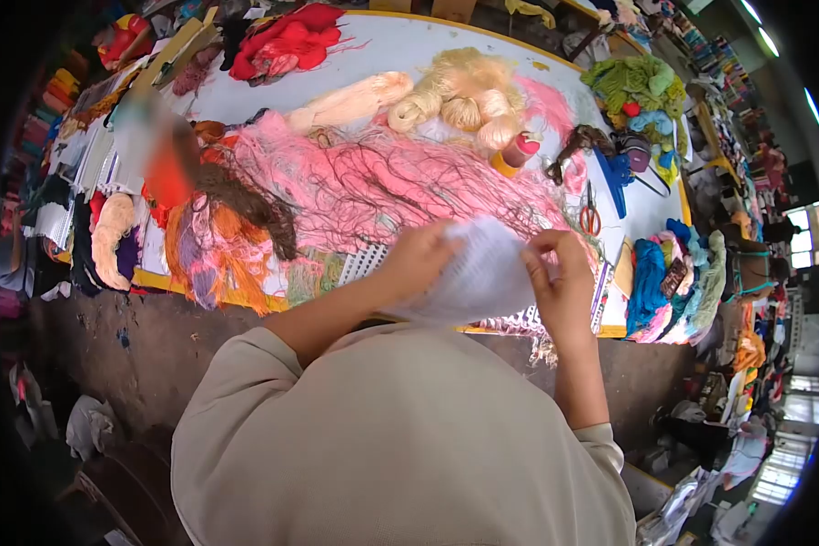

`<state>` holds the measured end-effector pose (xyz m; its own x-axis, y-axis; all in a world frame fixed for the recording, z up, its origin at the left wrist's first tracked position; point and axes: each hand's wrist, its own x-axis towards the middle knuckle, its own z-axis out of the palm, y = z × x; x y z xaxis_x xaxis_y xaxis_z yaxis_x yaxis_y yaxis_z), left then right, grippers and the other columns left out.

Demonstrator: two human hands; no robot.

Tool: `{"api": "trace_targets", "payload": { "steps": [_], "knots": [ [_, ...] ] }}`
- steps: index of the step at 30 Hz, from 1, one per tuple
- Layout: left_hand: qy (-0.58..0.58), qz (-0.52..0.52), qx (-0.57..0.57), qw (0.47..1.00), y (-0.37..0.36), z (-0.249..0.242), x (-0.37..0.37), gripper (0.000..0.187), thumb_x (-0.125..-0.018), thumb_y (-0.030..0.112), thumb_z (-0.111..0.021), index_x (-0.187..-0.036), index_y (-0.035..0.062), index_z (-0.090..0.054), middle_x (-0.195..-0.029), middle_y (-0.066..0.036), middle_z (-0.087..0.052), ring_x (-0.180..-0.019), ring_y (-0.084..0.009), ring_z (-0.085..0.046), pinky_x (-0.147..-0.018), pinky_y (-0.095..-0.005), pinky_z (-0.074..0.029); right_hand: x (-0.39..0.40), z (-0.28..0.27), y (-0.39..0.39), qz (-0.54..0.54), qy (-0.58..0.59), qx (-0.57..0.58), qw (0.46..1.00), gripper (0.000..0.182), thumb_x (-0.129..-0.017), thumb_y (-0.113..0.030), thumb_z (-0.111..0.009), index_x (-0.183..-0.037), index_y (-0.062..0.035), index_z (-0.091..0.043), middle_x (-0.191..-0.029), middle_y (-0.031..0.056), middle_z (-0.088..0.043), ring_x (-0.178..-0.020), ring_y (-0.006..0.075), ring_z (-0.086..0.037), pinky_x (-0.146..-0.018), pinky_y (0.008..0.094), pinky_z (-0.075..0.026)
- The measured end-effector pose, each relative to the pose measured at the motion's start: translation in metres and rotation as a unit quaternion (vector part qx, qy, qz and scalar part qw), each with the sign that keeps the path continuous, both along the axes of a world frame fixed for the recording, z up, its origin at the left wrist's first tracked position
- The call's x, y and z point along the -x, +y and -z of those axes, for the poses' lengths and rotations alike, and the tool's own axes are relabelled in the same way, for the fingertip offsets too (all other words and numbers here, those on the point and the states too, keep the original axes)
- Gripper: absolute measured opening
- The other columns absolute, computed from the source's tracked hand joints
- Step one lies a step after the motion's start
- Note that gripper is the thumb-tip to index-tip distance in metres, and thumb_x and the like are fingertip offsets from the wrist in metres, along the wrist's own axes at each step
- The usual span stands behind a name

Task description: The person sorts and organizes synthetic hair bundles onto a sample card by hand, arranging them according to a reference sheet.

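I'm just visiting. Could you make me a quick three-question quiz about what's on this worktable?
1. True or false: both hands hold the white mesh sheet.
2. What tool lies right of the pink thread pile: A scissors, B hammer, C ruler?
3. What colour is the cap of the glue bottle?

Key:
1. True: left hand and right hand grip its edges.
2. A, the scissors with orange handles.
3. Red.
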<state>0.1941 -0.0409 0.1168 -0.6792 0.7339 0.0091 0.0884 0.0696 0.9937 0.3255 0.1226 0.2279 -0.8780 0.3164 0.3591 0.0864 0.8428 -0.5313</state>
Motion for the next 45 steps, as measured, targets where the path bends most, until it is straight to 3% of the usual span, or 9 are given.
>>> {"api": "trace_targets", "payload": {
  "steps": [5,12,14,16,29,33,38,41,45],
  "knots": [
    [-0.188,-0.141,-0.099,0.967,0.007,0.036,0.149,0.026,-0.091,0.012,-0.058,-0.113,-0.0012,-0.058,-0.098,-0.006,-0.065,-0.084,-0.0120,-0.060,-0.074,-0.0286,-0.049,0.010,0.046,0.041,0.128,0.033,0.025,0.991,0.035,-0.082,-0.005,-0.067,-0.115,0.0003,-0.054,-0.107,0.0149,-0.060,-0.101,0.0265,-0.058,-0.090,0.0344,-0.044],
    [-0.263,-0.146,-0.198,0.933,0.072,0.092,0.297,0.024,-0.092,0.009,-0.056,-0.113,-0.0034,-0.058,-0.101,-0.009,-0.066,-0.088,-0.0170,-0.063,-0.078,-0.0316,-0.050,-0.163,0.227,0.038,0.166,-0.301,-0.019,0.939,0.047,-0.081,-0.021,-0.066,-0.119,0.0013,-0.049,-0.115,0.0245,-0.056,-0.102,0.0396,-0.057,-0.086,0.0472,-0.047],
    [-0.257,-0.158,-0.155,0.941,0.097,0.119,0.331,0.025,-0.092,0.009,-0.056,-0.113,-0.0036,-0.059,-0.102,-0.010,-0.066,-0.088,-0.0187,-0.063,-0.077,-0.0330,-0.050,-0.195,0.223,-0.005,0.232,-0.519,0.145,0.810,0.041,-0.083,-0.022,-0.063,-0.118,-0.0034,-0.051,-0.110,0.0249,-0.059,-0.100,0.0403,-0.059,-0.084,0.0507,-0.048],
    [-0.223,-0.173,-0.136,0.950,0.120,0.154,0.367,0.024,-0.090,0.010,-0.058,-0.110,-0.0038,-0.060,-0.097,-0.010,-0.067,-0.085,-0.0193,-0.063,-0.074,-0.0338,-0.050,-0.309,0.317,-0.036,0.251,-0.481,0.177,0.821,0.040,-0.084,-0.025,-0.064,-0.116,-0.0038,-0.052,-0.104,0.0228,-0.061,-0.098,0.0397,-0.060,-0.084,0.0489,-0.048],
    [-0.015,-0.343,0.070,0.937,0.179,0.302,0.452,0.024,-0.083,0.017,-0.063,-0.097,-0.0021,-0.065,-0.088,-0.016,-0.068,-0.080,-0.0274,-0.066,-0.071,-0.0385,-0.049,-0.311,0.263,-0.094,0.394,-0.495,0.354,0.689,0.037,-0.084,-0.028,-0.064,-0.113,-0.0065,-0.055,-0.101,0.0185,-0.063,-0.095,0.0351,-0.062,-0.081,0.0449,-0.050],
    [0.074,-0.353,0.240,0.901,0.141,0.253,0.409,0.020,-0.081,0.016,-0.062,-0.093,-0.0013,-0.064,-0.095,-0.017,-0.068,-0.087,-0.0309,-0.065,-0.075,-0.0377,-0.049,-0.307,0.271,-0.087,0.383,-0.491,0.365,0.692,0.036,-0.084,-0.029,-0.064,-0.112,-0.0074,-0.056,-0.100,0.0171,-0.064,-0.094,0.0338,-0.063,-0.081,0.0436,-0.050],
    [0.048,-0.339,0.061,0.938,0.054,0.311,0.310,0.030,-0.091,0.024,-0.063,-0.107,-0.0012,-0.057,-0.101,-0.009,-0.065,-0.095,-0.0191,-0.063,-0.082,-0.0317,-0.050,-0.307,0.292,-0.068,0.356,-0.475,0.372,0.714,0.035,-0.084,-0.030,-0.064,-0.110,-0.0084,-0.057,-0.099,0.0155,-0.065,-0.093,0.0320,-0.064,-0.080,0.0421,-0.051],
    [-0.033,-0.296,0.130,0.946,0.014,0.244,0.245,0.025,-0.093,0.020,-0.060,-0.109,0.0002,-0.058,-0.104,-0.007,-0.064,-0.092,-0.0175,-0.062,-0.079,-0.0287,-0.049,-0.309,0.312,-0.047,0.326,-0.441,0.387,0.742,0.035,-0.084,-0.031,-0.064,-0.110,-0.0091,-0.058,-0.098,0.0144,-0.065,-0.092,0.0310,-0.065,-0.079,0.0412,-0.051],
    [-0.208,-0.265,-0.159,0.928,0.017,0.103,0.219,0.020,-0.093,0.014,-0.058,-0.110,0.0028,-0.058,-0.098,-0.005,-0.064,-0.082,-0.0136,-0.057,-0.075,-0.0275,-0.047,-0.293,0.333,-0.004,0.299,-0.475,0.292,0.774,0.032,-0.083,-0.032,-0.065,-0.107,-0.0111,-0.060,-0.096,0.0116,-0.066,-0.088,0.0268,-0.066,-0.076,0.0386,-0.052]
  ]
}}
